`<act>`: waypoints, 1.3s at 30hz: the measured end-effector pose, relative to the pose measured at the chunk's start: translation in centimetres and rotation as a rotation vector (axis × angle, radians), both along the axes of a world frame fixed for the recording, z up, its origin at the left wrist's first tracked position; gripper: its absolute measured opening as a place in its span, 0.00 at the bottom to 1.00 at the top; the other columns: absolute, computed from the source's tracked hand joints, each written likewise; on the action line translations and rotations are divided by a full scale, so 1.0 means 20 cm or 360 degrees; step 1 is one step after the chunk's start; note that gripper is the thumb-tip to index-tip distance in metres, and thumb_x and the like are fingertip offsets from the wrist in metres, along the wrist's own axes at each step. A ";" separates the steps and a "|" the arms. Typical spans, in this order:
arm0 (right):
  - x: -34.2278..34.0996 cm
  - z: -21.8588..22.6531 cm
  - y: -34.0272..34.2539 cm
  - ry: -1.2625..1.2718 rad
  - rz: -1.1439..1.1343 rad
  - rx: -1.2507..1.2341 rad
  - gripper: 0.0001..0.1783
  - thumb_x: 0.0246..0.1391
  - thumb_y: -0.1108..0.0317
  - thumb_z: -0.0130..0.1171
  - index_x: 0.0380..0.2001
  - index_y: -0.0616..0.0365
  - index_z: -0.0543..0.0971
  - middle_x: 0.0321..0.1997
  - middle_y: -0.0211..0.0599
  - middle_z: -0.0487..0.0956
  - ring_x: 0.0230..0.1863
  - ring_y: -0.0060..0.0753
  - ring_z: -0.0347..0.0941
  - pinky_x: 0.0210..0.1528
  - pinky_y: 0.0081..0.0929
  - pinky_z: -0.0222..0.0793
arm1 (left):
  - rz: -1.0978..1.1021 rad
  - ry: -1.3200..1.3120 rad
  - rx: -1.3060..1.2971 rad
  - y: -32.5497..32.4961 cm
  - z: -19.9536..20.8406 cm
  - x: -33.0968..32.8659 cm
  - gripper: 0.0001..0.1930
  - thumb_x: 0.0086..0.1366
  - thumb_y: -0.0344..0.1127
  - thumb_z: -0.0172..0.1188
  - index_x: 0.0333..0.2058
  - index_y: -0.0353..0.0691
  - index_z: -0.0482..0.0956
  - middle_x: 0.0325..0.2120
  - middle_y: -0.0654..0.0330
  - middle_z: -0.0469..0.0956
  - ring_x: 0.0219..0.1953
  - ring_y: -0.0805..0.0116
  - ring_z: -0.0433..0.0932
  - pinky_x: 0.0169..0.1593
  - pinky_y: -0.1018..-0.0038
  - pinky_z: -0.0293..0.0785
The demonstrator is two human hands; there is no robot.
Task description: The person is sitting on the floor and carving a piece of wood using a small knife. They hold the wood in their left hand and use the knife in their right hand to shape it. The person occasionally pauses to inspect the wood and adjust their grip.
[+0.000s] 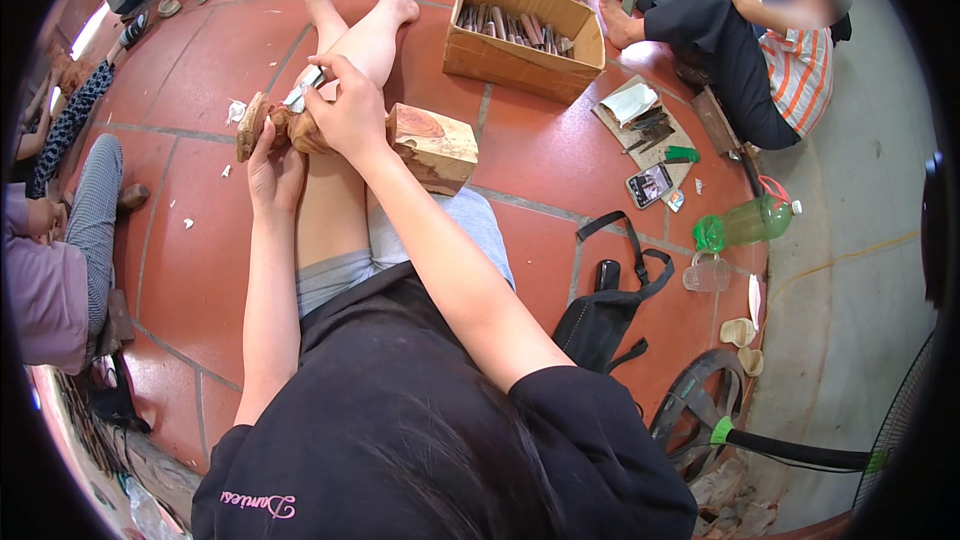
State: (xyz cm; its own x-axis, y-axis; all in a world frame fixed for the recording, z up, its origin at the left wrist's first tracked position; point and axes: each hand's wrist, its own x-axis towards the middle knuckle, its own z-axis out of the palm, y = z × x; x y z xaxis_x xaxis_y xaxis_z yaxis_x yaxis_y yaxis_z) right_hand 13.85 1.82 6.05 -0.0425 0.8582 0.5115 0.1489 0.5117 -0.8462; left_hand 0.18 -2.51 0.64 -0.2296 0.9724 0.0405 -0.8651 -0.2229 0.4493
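Across my bare legs lies a carved wooden piece [308, 132]. Its left end is a rounded, dark brown shape, and its right end is a square block with visible grain. My left hand [275, 175] grips the carved left end from below, thumb up against the wood. My right hand [350, 112] is over the narrow middle part, fingers bent around a small folded pale grey-green piece [304, 90], possibly sandpaper. That piece is close to the wood; the right fingers partly hide where they meet.
Ahead is a cardboard box [520, 70] of wooden-handled tools. To the right are a phone [650, 185] on a board, a green bottle [755, 222], a black bag [600, 315] and a fan base [700, 405]. People sit at the left and far right on red tiles.
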 end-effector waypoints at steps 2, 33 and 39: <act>0.00 0.00 0.00 0.0058 0.0077 -0.0046 0.19 0.43 0.68 0.65 0.43 0.58 0.79 0.37 0.42 0.81 0.38 0.38 0.79 0.42 0.31 0.73 | -0.0024 -0.0010 -0.0012 0.01 -0.02 -0.01 0.16 0.65 0.28 0.56 0.52 0.39 0.72 0.49 0.58 0.75 0.55 0.65 0.70 0.64 0.62 0.62; 0.00 -0.04 0.02 0.0042 0.0078 0.0206 0.19 0.45 0.66 0.67 0.43 0.55 0.81 0.36 0.37 0.83 0.35 0.30 0.82 0.40 0.25 0.74 | -0.0018 -0.0113 0.0010 -0.01 0.02 0.02 0.16 0.65 0.32 0.57 0.51 0.36 0.72 0.47 0.54 0.76 0.54 0.62 0.71 0.64 0.62 0.61; -0.03 -0.03 0.00 -0.0065 -0.0034 0.0140 0.19 0.45 0.68 0.66 0.44 0.56 0.80 0.35 0.44 0.82 0.35 0.29 0.81 0.39 0.25 0.73 | 0.0051 0.0005 0.0095 0.00 -0.02 -0.01 0.20 0.64 0.33 0.58 0.55 0.41 0.70 0.50 0.58 0.75 0.55 0.65 0.70 0.64 0.63 0.62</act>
State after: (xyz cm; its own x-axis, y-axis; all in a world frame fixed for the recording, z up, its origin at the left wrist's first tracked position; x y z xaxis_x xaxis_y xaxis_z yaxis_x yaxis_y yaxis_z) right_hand 13.22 1.83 5.45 -0.0474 0.8109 0.5832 0.1941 0.5802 -0.7910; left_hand -0.04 -2.46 0.22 -0.2606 0.9604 0.0987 -0.8557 -0.2771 0.4369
